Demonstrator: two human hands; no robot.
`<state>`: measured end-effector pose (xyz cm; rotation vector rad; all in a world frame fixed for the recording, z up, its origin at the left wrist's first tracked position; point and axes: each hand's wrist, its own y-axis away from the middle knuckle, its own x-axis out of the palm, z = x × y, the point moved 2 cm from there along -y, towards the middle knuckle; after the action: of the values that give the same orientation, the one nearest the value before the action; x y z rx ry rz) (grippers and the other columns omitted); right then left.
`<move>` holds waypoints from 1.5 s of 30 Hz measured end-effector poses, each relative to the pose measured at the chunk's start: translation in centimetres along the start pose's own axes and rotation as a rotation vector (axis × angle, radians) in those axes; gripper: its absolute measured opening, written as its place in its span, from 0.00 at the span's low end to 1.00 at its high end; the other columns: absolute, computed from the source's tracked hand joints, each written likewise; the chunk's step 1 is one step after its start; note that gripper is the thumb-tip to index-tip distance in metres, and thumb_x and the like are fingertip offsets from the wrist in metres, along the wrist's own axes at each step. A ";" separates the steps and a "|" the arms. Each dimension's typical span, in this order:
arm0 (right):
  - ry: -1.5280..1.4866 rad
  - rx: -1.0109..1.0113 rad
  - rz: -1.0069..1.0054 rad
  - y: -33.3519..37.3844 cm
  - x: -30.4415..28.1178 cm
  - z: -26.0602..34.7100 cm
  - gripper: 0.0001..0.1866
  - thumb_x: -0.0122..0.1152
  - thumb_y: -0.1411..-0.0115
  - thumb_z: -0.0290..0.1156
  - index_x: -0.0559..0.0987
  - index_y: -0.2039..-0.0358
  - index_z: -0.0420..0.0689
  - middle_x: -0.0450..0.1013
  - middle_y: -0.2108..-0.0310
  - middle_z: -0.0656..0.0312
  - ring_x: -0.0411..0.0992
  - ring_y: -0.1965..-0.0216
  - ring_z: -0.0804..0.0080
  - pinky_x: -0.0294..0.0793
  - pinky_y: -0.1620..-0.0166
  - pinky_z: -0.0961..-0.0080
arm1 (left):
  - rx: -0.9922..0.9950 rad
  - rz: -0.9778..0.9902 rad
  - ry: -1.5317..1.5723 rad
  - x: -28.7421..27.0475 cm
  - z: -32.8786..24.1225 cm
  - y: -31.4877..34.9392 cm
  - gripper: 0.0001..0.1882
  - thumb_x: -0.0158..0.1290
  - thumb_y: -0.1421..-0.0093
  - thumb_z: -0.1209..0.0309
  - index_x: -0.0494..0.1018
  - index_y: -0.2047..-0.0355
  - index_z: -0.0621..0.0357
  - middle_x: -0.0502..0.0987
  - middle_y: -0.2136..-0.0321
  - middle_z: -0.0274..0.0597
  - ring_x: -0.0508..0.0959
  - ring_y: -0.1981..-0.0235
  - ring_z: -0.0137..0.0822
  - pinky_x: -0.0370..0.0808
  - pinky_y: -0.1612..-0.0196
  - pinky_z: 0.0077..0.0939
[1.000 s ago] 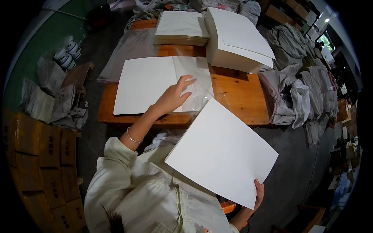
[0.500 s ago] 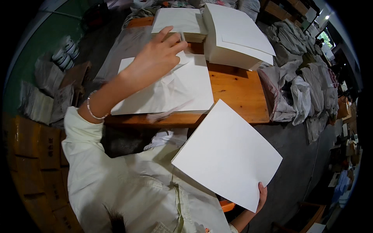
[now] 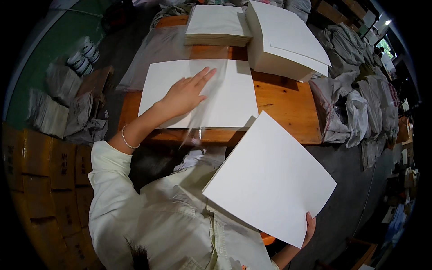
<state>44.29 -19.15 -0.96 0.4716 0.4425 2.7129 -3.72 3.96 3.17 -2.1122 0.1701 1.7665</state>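
My left hand [image 3: 185, 93] lies over a large white sheet [image 3: 236, 96] on the wooden table, its first two fingers stretched out and the thumb apart. Under and beside it, a clear plastic bag or film [image 3: 203, 112] spreads over part of that sheet, with its lower end hanging past the table's front edge. In front of my body, my right hand [image 3: 309, 228] grips the lower right edge of a thin stack of white paper [image 3: 272, 175], which is tilted and held off the table. Most of that hand's fingers are hidden behind the stack.
A low paper stack [image 3: 218, 22] and a taller one [image 3: 288, 33] stand at the table's back. More clear plastic [image 3: 150, 58] hangs off its left side. Filled sacks [image 3: 337, 108] crowd the right; cartons [image 3: 40, 175] line the lower left. Bare wood [image 3: 285, 105] shows at right.
My left hand has come down from near the low paper stack onto the sheet, its fingers now straighter. The crumpled, blurred plastic has smoothed out. My right hand still holds its paper stack.
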 end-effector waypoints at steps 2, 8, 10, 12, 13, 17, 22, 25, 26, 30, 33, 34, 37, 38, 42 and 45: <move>0.029 0.012 -0.014 -0.7 -0.9 -0.5 0.30 0.53 0.43 0.37 0.63 0.47 0.27 0.73 0.62 0.45 0.75 0.64 0.61 0.76 0.61 0.71 | -0.077 0.021 0.260 -0.4 -0.2 0.9 0.36 0.53 0.42 0.67 0.51 0.36 0.57 0.59 0.39 0.57 0.64 0.41 0.52 0.62 0.40 0.41; 0.005 -0.009 -0.055 0.0 -0.4 -0.2 0.28 0.51 0.42 0.38 0.64 0.48 0.28 0.73 0.62 0.47 0.75 0.65 0.61 0.76 0.61 0.71 | 0.041 0.037 0.311 -0.1 -0.8 4.3 0.37 0.53 0.41 0.57 0.52 0.36 0.60 0.59 0.39 0.55 0.62 0.39 0.50 0.60 0.38 0.36; 0.015 -0.022 -0.052 0.3 -0.6 0.1 0.28 0.51 0.42 0.38 0.64 0.48 0.29 0.73 0.62 0.47 0.75 0.65 0.62 0.76 0.62 0.71 | 0.048 0.128 0.298 0.4 -1.5 4.7 0.44 0.57 0.45 0.51 0.52 0.36 0.59 0.53 0.36 0.55 0.54 0.35 0.52 0.53 0.35 0.39; 0.025 -0.040 -0.042 0.7 -1.1 0.1 0.27 0.51 0.42 0.37 0.65 0.48 0.29 0.73 0.62 0.48 0.75 0.65 0.62 0.76 0.62 0.71 | 0.132 0.207 0.214 -0.1 -2.4 5.3 0.48 0.59 0.49 0.49 0.51 0.35 0.57 0.48 0.34 0.54 0.50 0.34 0.54 0.50 0.34 0.43; 0.002 -0.045 -0.073 1.0 -1.0 0.0 0.27 0.51 0.43 0.37 0.65 0.49 0.29 0.73 0.62 0.48 0.75 0.66 0.62 0.76 0.62 0.71 | 0.208 0.277 0.211 -0.2 -2.5 5.5 0.53 0.63 0.55 0.49 0.49 0.34 0.52 0.42 0.33 0.52 0.44 0.32 0.53 0.45 0.33 0.47; -0.031 -0.036 -0.144 1.5 -1.6 -0.6 0.27 0.51 0.43 0.37 0.65 0.49 0.29 0.73 0.63 0.48 0.75 0.66 0.62 0.76 0.63 0.72 | 0.279 0.445 -0.036 -0.3 -3.8 7.8 0.50 0.64 0.56 0.60 0.51 0.34 0.45 0.45 0.33 0.48 0.45 0.32 0.51 0.44 0.34 0.55; -0.024 -0.053 -0.163 1.7 -0.6 -0.6 0.26 0.51 0.43 0.35 0.65 0.48 0.29 0.73 0.62 0.48 0.75 0.66 0.61 0.76 0.63 0.71 | 0.470 0.185 0.172 0.7 -4.7 7.5 0.22 0.54 0.44 0.68 0.70 0.47 0.43 0.66 0.42 0.31 0.61 0.38 0.36 0.51 0.35 0.45; -0.026 -0.029 -0.132 1.2 -1.3 -0.6 0.27 0.50 0.42 0.35 0.64 0.47 0.29 0.73 0.62 0.47 0.75 0.65 0.61 0.77 0.62 0.70 | 0.520 0.214 0.302 -0.2 -4.6 5.9 0.12 0.52 0.43 0.69 0.77 0.58 0.45 0.75 0.52 0.31 0.69 0.45 0.32 0.53 0.36 0.43; -0.030 -0.032 -0.102 1.1 -1.3 -0.5 0.27 0.50 0.42 0.35 0.64 0.47 0.29 0.73 0.62 0.47 0.75 0.65 0.61 0.77 0.62 0.70 | 0.534 0.223 0.335 -0.3 -4.9 5.2 0.11 0.53 0.44 0.71 0.79 0.60 0.45 0.77 0.54 0.31 0.71 0.47 0.32 0.55 0.36 0.42; -0.022 -0.049 -0.084 1.3 -1.4 -0.5 0.27 0.50 0.42 0.35 0.63 0.47 0.29 0.73 0.61 0.47 0.76 0.64 0.60 0.77 0.61 0.69 | 0.372 0.684 0.308 -0.5 -6.2 0.8 0.09 0.54 0.46 0.70 0.80 0.65 0.47 0.79 0.58 0.34 0.74 0.51 0.32 0.63 0.42 0.36; -0.058 -0.057 -0.141 2.0 -1.1 -0.7 0.27 0.50 0.41 0.36 0.63 0.46 0.29 0.73 0.61 0.47 0.76 0.64 0.60 0.77 0.61 0.69 | 0.722 -0.093 -0.036 -0.3 -8.0 -2.1 0.04 0.54 0.47 0.71 0.78 0.72 0.50 0.78 0.64 0.37 0.75 0.57 0.35 0.69 0.47 0.32; -0.049 -0.045 -0.109 2.2 -1.4 -0.7 0.28 0.50 0.41 0.36 0.62 0.46 0.29 0.72 0.61 0.46 0.76 0.63 0.59 0.77 0.60 0.68 | 0.835 -0.269 -0.114 -0.9 -9.3 -3.5 0.03 0.54 0.48 0.71 0.77 0.72 0.50 0.77 0.65 0.36 0.75 0.57 0.35 0.69 0.47 0.31; -0.048 -0.035 -0.064 3.0 -3.3 -1.3 0.29 0.49 0.40 0.37 0.61 0.45 0.29 0.72 0.59 0.45 0.75 0.61 0.58 0.77 0.58 0.66 | 1.004 -0.446 -0.051 -0.8 -12.6 -7.3 0.05 0.55 0.50 0.71 0.75 0.71 0.48 0.74 0.66 0.33 0.74 0.61 0.32 0.70 0.53 0.29; -0.060 -0.048 -0.083 3.3 -3.7 -1.7 0.29 0.49 0.40 0.37 0.60 0.45 0.29 0.71 0.58 0.45 0.75 0.61 0.58 0.77 0.58 0.65 | 1.063 -0.508 -0.031 0.2 -13.2 -8.6 0.06 0.55 0.50 0.71 0.75 0.70 0.48 0.73 0.66 0.33 0.74 0.63 0.31 0.71 0.56 0.29; -0.047 -0.023 -0.067 4.0 -6.5 -2.6 0.30 0.48 0.39 0.38 0.59 0.44 0.29 0.70 0.55 0.44 0.74 0.58 0.56 0.76 0.55 0.64 | 1.129 -0.534 0.002 4.6 -13.7 -11.7 0.16 0.54 0.50 0.71 0.74 0.59 0.45 0.71 0.68 0.33 0.73 0.70 0.29 0.71 0.70 0.24; -0.055 -0.023 -0.094 4.8 -7.2 -2.9 0.30 0.48 0.39 0.38 0.59 0.44 0.28 0.70 0.55 0.44 0.74 0.59 0.56 0.75 0.55 0.64 | 1.132 -0.604 0.056 7.1 -13.9 -13.4 0.23 0.53 0.48 0.71 0.71 0.50 0.42 0.70 0.69 0.32 0.73 0.71 0.28 0.71 0.75 0.20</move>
<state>48.18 -26.92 -3.71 0.5050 0.4077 2.6050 14.98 12.26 1.03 -1.1804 0.3828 0.8781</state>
